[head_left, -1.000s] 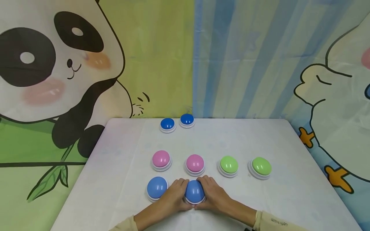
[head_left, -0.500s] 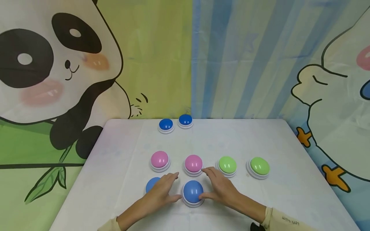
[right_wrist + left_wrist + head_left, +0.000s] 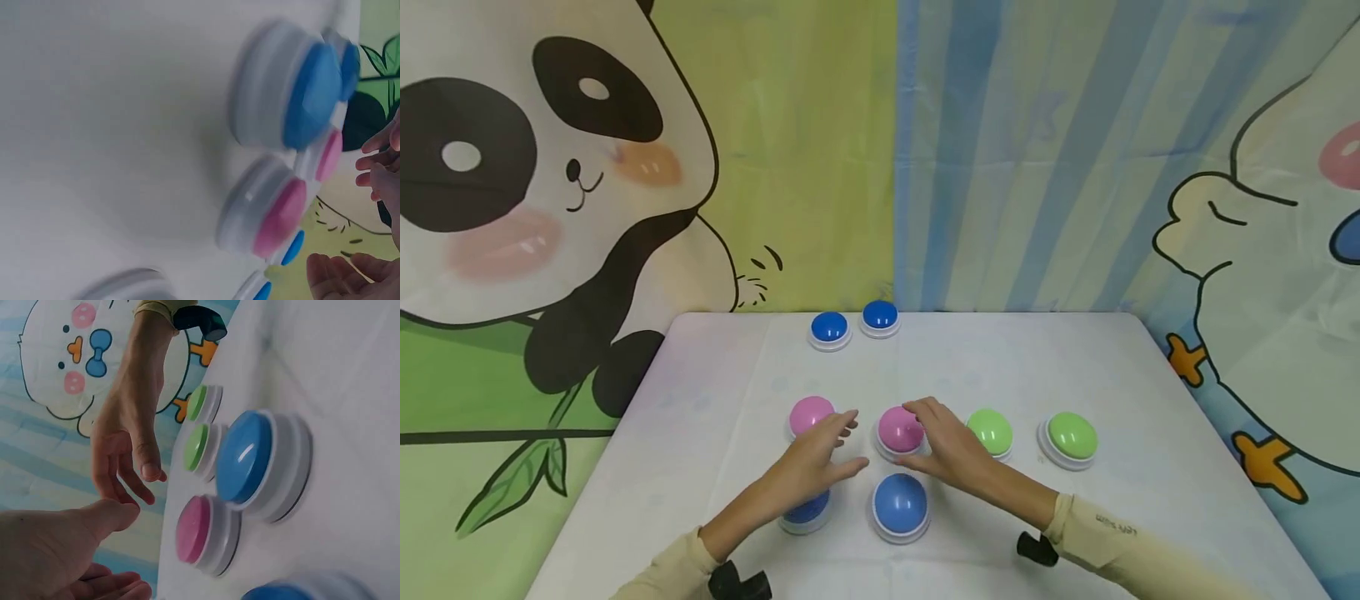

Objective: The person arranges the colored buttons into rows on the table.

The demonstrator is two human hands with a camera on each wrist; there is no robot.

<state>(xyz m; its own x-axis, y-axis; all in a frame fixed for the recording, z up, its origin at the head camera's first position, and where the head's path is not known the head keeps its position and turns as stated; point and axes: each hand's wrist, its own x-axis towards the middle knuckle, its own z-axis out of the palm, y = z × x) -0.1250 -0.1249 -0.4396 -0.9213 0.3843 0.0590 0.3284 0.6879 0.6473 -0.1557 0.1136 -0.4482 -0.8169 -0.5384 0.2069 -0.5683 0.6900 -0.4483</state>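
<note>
Both hands hover above the white table with fingers apart and nothing held. My left hand (image 3: 805, 467) covers part of the left near blue push button (image 3: 805, 514) and overlaps the left pink push button (image 3: 809, 412) in the head view. Beside the right pink push button (image 3: 899, 431), the fingers of my right hand (image 3: 953, 446) arch over its edge in this view. Between the two wrists stands the right near blue push button (image 3: 900, 505) on its white base, untouched. The left wrist view shows a gap between that blue button (image 3: 245, 456) and the right hand (image 3: 128, 425).
Two green push buttons (image 3: 990, 432) stand to the right; the right hand partly overlaps the nearer one. Two darker blue push buttons (image 3: 829, 327) sit at the far edge of the white table (image 3: 1037, 358). A cartoon-printed curtain (image 3: 820, 150) hangs behind.
Both hands have let go of the right near blue button, spread apart and moved forward and up toward the pink buttons. The buttons stay in the same arrangement.
</note>
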